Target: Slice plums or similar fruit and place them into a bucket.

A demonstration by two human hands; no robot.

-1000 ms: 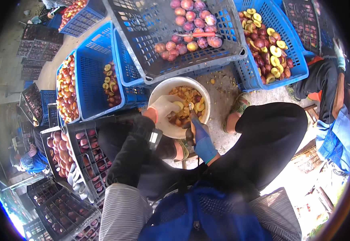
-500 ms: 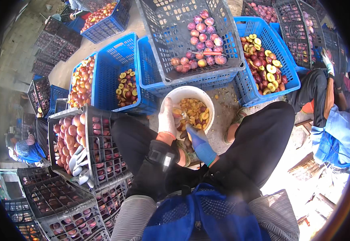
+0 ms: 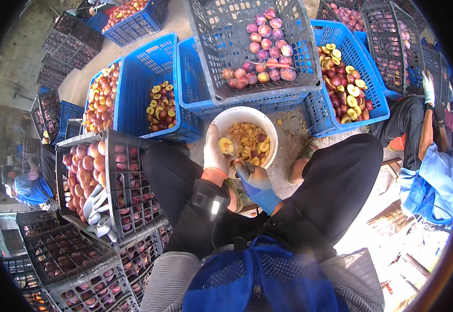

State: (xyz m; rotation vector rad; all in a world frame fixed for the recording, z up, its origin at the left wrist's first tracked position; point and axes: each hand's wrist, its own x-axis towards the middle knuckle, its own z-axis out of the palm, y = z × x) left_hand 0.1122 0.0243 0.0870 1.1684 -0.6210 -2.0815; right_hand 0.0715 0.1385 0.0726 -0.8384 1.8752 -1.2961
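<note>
A white bucket stands between my knees, partly filled with yellow plum pieces. At its near left rim my left hand, in a pale glove, is closed round a cut plum half whose yellow flesh faces up. My right hand, in a grey and blue glove, is closed close beside it at the near rim. Its fingertips almost meet the left fingers. What the right hand grips is mostly hidden by its fingers, so I cannot make out its kind.
A black crate holding whole plums and a red-handled tool rests on a blue crate beyond the bucket. Blue crates of halved plums flank it. Stacked plum crates stand at my left, grey-handled tools on top. A co-worker sits at right.
My right hand has turned slightly and its fingertips have come up toward the left hand. The plum half now shows its cut face more plainly. The whole view has shifted a little.
</note>
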